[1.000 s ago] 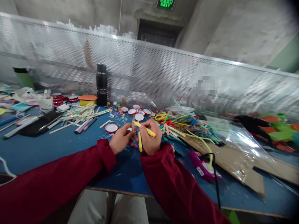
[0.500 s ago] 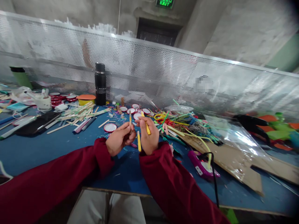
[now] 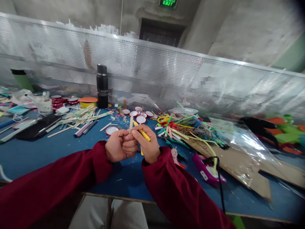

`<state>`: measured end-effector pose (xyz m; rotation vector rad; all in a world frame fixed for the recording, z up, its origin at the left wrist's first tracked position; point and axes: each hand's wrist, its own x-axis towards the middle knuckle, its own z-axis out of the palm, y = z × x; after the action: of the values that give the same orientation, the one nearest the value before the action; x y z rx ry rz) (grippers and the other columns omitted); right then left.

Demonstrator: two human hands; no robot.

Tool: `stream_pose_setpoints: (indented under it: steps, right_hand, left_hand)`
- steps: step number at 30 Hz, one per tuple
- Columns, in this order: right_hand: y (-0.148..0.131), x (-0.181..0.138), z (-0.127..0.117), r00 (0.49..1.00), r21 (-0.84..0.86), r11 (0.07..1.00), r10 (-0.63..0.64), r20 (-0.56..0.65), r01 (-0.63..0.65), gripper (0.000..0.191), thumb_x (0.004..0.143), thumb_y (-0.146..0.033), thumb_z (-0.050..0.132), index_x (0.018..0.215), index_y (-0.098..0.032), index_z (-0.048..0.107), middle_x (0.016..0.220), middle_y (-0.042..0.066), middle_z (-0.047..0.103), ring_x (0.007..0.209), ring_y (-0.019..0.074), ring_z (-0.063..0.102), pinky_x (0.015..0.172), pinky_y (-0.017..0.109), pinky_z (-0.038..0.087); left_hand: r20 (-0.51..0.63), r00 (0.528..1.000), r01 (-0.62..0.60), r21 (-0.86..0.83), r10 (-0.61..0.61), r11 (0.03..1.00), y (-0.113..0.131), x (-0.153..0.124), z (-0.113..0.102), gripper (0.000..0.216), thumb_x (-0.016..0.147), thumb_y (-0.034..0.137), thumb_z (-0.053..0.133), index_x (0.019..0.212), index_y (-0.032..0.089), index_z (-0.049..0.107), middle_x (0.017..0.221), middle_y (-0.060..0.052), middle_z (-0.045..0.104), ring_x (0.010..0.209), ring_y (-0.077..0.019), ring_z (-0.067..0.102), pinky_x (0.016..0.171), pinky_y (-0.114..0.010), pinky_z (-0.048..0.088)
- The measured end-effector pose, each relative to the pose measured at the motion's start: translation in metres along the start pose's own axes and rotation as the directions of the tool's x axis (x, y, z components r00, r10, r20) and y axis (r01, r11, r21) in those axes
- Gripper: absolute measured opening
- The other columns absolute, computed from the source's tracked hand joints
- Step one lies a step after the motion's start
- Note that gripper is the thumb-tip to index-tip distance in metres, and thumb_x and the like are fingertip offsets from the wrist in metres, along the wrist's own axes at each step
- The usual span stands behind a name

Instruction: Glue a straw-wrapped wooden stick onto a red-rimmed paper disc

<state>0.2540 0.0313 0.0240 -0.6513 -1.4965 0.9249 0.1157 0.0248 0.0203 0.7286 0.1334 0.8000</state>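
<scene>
My left hand (image 3: 121, 145) is closed around a flat wooden craft stick (image 3: 131, 124), which points upward out of the fingers. My right hand (image 3: 148, 144) grips a yellow marker (image 3: 144, 135), slanted with one end by the stick. The fingers of both hands meet in front of me, over the table's near part. Just under the right hand a second yellow piece (image 3: 142, 152) shows, mostly covered, so its kind is unclear. Behind the left hand lies a round white disc with a red rim (image 3: 111, 130).
A black bottle (image 3: 102, 87) stands before the perforated metal screen (image 3: 152, 73). To the left are a pile of craft sticks (image 3: 78, 116), several markers (image 3: 83, 128) and a dark phone (image 3: 39, 126). Tangled cords (image 3: 200, 127), a purple device (image 3: 208, 170) and cardboard (image 3: 238, 162) lie to the right.
My hands have come together, the right moving left toward the stick. The marker has tilted over, and the second yellow piece is now more hidden.
</scene>
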Motion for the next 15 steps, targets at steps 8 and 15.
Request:
stream_pose_setpoints:
  steps: [8, 15]
  right_hand:
    - [0.003, 0.003, 0.001, 0.996, 0.083, 0.995, 0.054, -0.076, -0.047, 0.015, 0.083, -0.035, 0.065, 0.081, -0.021, 0.063, 0.067, -0.003, 0.061, 0.059, 0.01, 0.056, 0.058, 0.022, 0.047]
    - [0.002, -0.001, 0.004, 0.988, 0.112, 0.982, 0.155, -0.013, -0.153, 0.022, 0.084, -0.042, 0.062, 0.09, -0.021, 0.061, 0.045, -0.01, 0.045, 0.032, 0.0077, 0.04, 0.033, 0.021, 0.032]
  left_hand:
    - [-0.083, 0.922, -0.261, 0.59, 0.378, 0.764, -0.016, 0.004, 0.009, 0.031, 0.093, 0.046, 0.056, 0.08, 0.019, 0.045, 0.054, 0.006, 0.04, 0.044, -0.0073, 0.029, 0.042, -0.018, 0.024]
    - [-0.089, 0.821, -0.173, 0.903, 0.564, 0.394, -0.023, 0.005, 0.008, 0.03, 0.1, 0.05, 0.043, 0.095, 0.021, 0.046, 0.061, 0.005, 0.058, 0.04, -0.0091, 0.045, 0.039, -0.021, 0.034]
